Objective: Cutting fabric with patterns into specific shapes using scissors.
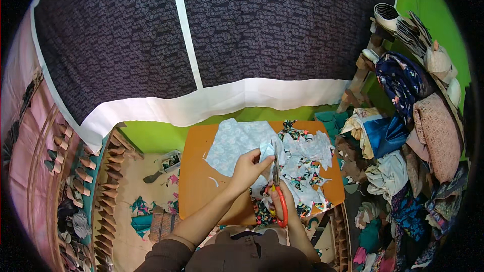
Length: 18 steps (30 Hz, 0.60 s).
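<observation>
My right hand [283, 195] grips a pair of scissors with red-orange handles [283, 210], the blades pointing away from me. The blades lie at the edge of a pale blue patterned fabric [237, 143]. Just left of the blades, my left hand [250, 168] pinches a fold of this fabric between thumb and fingers. To the right, cut pale pieces [305, 150] and dark floral pieces [263, 211] lie in a loose pile. All of it rests on an orange-brown table [194, 181].
Wooden shoe lasts [108, 199] stand in rows at the left. Fabric heaps [385, 176] crowd the right side, beside a shelf with rolls and folded cloth. A dark patterned curtain [272, 30] hangs behind the table. Scraps [142, 221] and a brush [153, 177] lie on the floor.
</observation>
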Available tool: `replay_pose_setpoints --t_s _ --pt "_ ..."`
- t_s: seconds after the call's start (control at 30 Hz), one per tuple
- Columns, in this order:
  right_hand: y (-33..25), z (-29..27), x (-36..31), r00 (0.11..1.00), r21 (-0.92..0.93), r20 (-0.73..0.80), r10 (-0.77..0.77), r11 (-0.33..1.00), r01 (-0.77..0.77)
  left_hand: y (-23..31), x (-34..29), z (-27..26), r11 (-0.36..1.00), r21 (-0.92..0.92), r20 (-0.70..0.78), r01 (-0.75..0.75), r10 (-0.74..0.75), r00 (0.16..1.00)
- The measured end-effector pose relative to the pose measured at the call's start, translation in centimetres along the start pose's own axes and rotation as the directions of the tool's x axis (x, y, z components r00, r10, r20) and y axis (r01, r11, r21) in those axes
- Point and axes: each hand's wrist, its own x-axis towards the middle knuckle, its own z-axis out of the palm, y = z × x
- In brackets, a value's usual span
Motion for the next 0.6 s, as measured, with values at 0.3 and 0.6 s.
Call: replay_pose_setpoints --t_s 0.3,0.6 --pt "0.8 -0.9 0.0 0.987 0.052 0.052 0.151 0.987 -0.154 0.0 0.9 -1.7 0.993 0.057 0.1 0.101 -0.106 0.989" --pt "-0.5 -2.9 0.3 0.964 0.074 0.114 0.238 0.966 -0.248 1.4 1.6 -1.5 0.974 0.223 0.213 0.041 -0.09 0.973"
